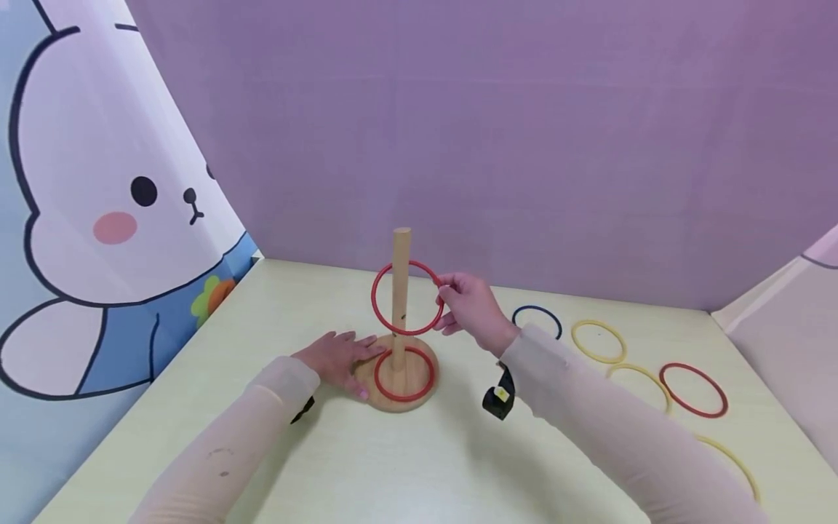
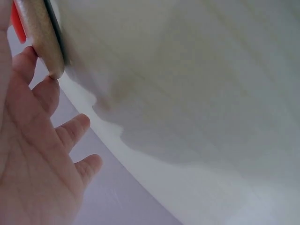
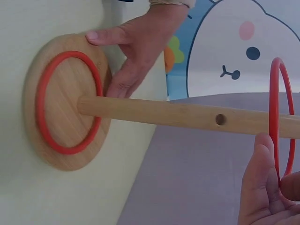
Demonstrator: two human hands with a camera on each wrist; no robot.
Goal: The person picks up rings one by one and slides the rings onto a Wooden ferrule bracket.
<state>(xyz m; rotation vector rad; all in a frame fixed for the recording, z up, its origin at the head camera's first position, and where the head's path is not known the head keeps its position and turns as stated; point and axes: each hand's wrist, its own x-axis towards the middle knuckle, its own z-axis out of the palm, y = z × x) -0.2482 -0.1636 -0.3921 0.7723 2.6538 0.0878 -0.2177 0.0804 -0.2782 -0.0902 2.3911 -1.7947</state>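
A wooden post (image 1: 400, 291) rises upright from a round wooden base (image 3: 65, 161). One red ring (image 3: 41, 117) lies flat on the base around the foot of the post. My right hand (image 1: 474, 309) pinches a second red ring (image 1: 374, 298) at its right side between thumb and fingers. That ring encircles the post partway up, its near side passing in front of the wood. At the base's left edge rests my left hand (image 1: 337, 360), fingers spread. Its fingertips (image 2: 47, 86) touch the rim in the left wrist view.
To the right lie a blue ring (image 1: 537, 307), several yellow rings (image 1: 599, 322) and another red ring (image 1: 694, 369), partly behind my right sleeve (image 1: 589, 407). A purple panel (image 1: 458, 145) stands at the table's back; a cartoon-printed panel (image 1: 78, 182) stands at the left.
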